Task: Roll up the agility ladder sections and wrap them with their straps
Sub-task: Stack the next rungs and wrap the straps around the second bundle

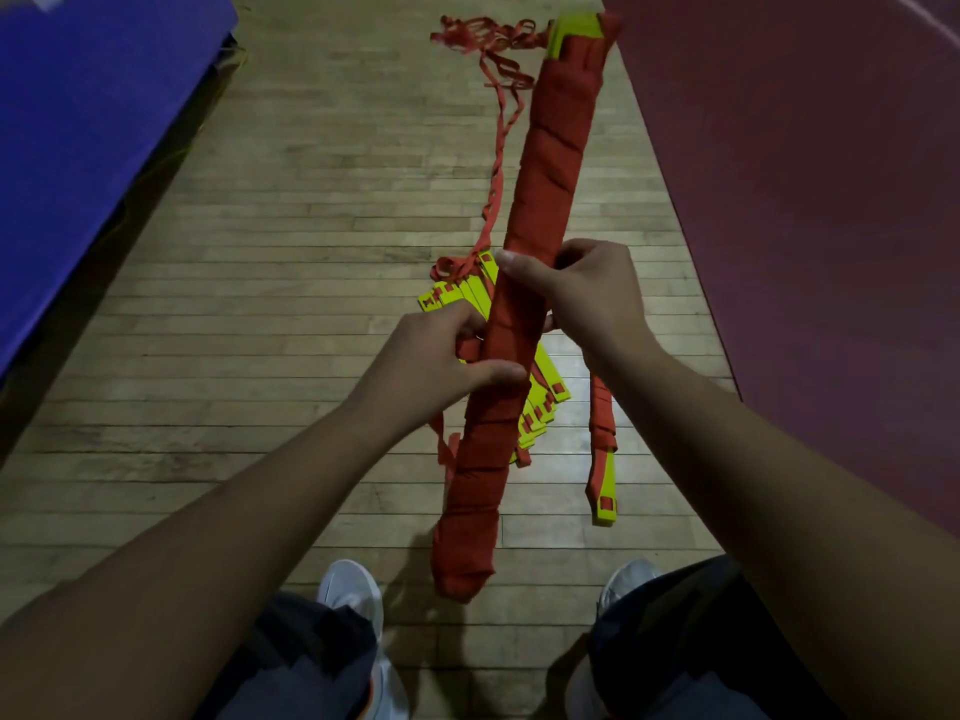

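Clearly one section is close to finished. Taking the wrapped bundle point(524, 304) as the landmark: far to its left a blue mat point(88, 106) edges the wooden floor point(311, 200). Nearer on that side, a loose red strap point(497, 163) trails from a tangle near the bundle's far end down to a fan of yellow rungs point(470, 293) lying on the floor beneath the bundle; that section looks unrolled and unwrapped. The left hand point(441, 356) meets the bundle from its left, thumb laid across the red wrap, its grip clenched on the bundle's near half. The bundle itself is held off the floor, long and spiralled in red strap from the near tip almost to the far end, where a little yellow still shows. The right hand point(587, 293) clasps it from the right, just beyond the left hand, fingers curled over the wrap. Right of the bundle, a partly wrapped rung piece point(605, 459) lies on the floor, and beyond it a maroon mat point(805, 200). By my judgement, securing this wrap and handling the remaining rungs is what's left.
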Motion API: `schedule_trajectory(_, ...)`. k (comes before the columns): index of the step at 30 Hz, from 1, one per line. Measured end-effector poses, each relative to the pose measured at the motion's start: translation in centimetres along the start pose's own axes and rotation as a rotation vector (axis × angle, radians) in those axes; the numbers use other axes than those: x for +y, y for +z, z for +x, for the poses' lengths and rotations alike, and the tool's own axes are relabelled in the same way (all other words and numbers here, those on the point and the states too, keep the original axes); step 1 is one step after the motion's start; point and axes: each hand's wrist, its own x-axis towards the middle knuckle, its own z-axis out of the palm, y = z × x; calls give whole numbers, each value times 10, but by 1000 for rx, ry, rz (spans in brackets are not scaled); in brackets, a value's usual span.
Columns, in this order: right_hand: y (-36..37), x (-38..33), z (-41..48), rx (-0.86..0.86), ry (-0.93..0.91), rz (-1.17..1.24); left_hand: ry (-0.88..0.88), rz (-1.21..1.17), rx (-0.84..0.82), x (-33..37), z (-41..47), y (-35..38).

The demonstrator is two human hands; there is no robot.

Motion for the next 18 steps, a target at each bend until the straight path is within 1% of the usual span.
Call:
schedule_trajectory(5,-2,2,-2,20,-7,-89,12,91,-57,4,0,9)
schedule_trajectory(8,-5,2,0,-28,-14,-58,45,88,-21,4,0,10)
schedule_trajectory(10,-8,-1,0,-94,-11,38,36,23,-35,1,2,5)
schedule_trajectory(11,-11,-4,1,-128,9,112,18,-33,-73,-1,4,1)
schedule_trajectory(13,-18,-8,3,-234,71,292,1,-152,-185,-3,8,-8)
schedule_trajectory(15,-22,-11,5,-367,85,431,17,-291,-291,-2,10,-15)
schedule_trajectory(16,-24,-11,5,-411,84,466,20,-354,-333,-2,10,-15)
schedule_trajectory(18,-24,-11,4,-447,78,455,4,-453,-384,-5,11,-13)
